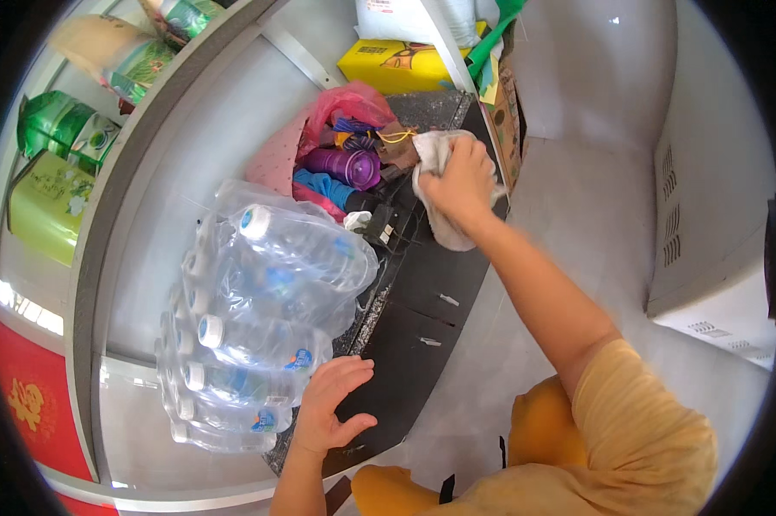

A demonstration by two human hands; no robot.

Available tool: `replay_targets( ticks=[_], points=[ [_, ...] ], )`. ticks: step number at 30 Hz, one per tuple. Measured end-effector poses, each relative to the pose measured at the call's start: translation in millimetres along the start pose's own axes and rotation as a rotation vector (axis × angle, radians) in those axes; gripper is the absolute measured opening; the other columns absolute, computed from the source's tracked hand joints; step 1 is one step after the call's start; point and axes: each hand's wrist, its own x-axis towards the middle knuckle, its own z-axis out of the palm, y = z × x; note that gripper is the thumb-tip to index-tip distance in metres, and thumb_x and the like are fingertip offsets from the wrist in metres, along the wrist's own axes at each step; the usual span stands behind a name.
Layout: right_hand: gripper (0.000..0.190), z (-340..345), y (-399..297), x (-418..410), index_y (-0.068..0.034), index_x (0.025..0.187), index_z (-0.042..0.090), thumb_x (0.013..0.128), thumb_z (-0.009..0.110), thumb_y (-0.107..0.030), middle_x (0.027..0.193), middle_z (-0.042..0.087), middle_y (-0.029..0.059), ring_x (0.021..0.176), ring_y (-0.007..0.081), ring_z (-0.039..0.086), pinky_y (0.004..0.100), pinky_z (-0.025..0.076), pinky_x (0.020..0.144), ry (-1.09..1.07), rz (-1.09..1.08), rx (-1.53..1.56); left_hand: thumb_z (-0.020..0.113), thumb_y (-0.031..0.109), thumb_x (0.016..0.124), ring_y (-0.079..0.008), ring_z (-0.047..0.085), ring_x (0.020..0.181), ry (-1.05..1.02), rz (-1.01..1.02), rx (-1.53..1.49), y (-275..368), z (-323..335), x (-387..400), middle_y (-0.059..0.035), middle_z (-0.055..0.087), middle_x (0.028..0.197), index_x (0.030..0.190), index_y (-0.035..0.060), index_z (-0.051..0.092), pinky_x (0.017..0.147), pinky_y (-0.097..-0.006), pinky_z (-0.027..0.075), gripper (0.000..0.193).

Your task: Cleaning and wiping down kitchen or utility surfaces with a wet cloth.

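Note:
My right hand (460,184) grips a whitish cloth (451,233) against the edge and front of a low black cabinet (398,361). Thin metal handles (449,300) show on the cabinet's front. My left hand (334,403) holds nothing, fingers and thumb apart, beside plastic-wrapped water bottles (259,380) with white caps. Whether it touches them I cannot tell. Left of the cloth, an opened pink bag (275,155) holds a purple plastic cup (349,169), a blue cloth-like item (323,185) and other small items. A small black box-shaped object (379,224) lies in front of the bag.
A yellow box (394,68) stands at the cabinet's far end, with a white sack (394,19) above it. Green packages (52,206) occupy the shelves on the left. A white vented appliance (710,258) stands to the right, across the tiled floor (556,271).

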Motion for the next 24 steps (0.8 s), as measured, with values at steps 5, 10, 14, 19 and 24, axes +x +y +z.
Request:
replay_targets(
  ticks=[5, 10, 14, 19, 24],
  points=[
    [0.057, -1.4, -19.8, -30.4, -0.006, 0.112, 0.043, 0.065, 0.071, -0.024, 0.114, 0.042, 0.0163, 0.108, 0.04, 0.043, 0.0552, 0.037, 0.088, -0.084, -0.089, -0.027, 0.067, 0.05, 0.076, -0.034, 0.056, 0.106, 0.046, -0.036, 0.035, -0.7, -2.8, -4.1, -0.0132, 0.064, 0.111, 0.104, 0.002, 0.062, 0.093, -0.0427, 0.041, 0.056],
    [0.048, 7.0, 5.4, -7.4, -0.004, 0.107, 0.046, 0.069, 0.068, -0.022, 0.107, 0.045, 0.0169, 0.102, 0.0385, 0.045, 0.0472, 0.037, 0.088, 0.107, -0.13, 0.135, 0.071, 0.047, 0.074, -0.0343, 0.055, 0.108, -0.006, -0.02, 0.125, -1.8, 0.2, 0.0, -0.0143, 0.061, 0.115, 0.11, 0.0024, 0.06, 0.093, -0.0432, 0.04, 0.058],
    [0.066, 18.6, 40.0, -82.2, 0.0, 0.13, 0.036, 0.07, 0.06, -0.015, 0.134, 0.033, 0.0242, 0.125, 0.0416, 0.029, 0.0535, 0.025, 0.097, 0.039, -0.433, 0.088, 0.077, 0.046, 0.068, -0.0364, 0.049, 0.114, -0.073, -0.032, 0.271, 6.8, 7.0, 3.6, -0.019, 0.05, 0.127, 0.117, 0.003, 0.057, 0.093, -0.0434, 0.04, 0.068],
    [0.065, 27.4, 68.9, -60.7, -0.007, 0.128, 0.036, 0.067, 0.058, -0.012, 0.127, 0.038, 0.0196, 0.125, 0.0385, 0.031, 0.0527, 0.024, 0.098, -0.188, -0.428, 0.146, 0.079, 0.05, 0.063, -0.0376, 0.043, 0.116, -0.118, -0.139, 0.356, 14.8, 11.3, 0.4, -0.0222, 0.041, 0.134, 0.118, 0.0032, 0.057, 0.092, -0.0423, 0.04, 0.075],
    [0.045, 52.2, 130.8, 69.4, 0.008, 0.127, 0.041, 0.09, 0.044, -0.018, 0.128, 0.043, 0.0276, 0.118, 0.0436, 0.041, 0.0533, 0.032, 0.097, -0.107, 0.263, 0.114, 0.078, 0.05, 0.064, -0.0358, 0.044, 0.114, -0.181, -0.138, 0.427, 12.3, 12.4, 4.3, -0.0197, 0.044, 0.131, 0.117, 0.0048, 0.058, 0.091, -0.0417, 0.04, 0.073]
  ],
)
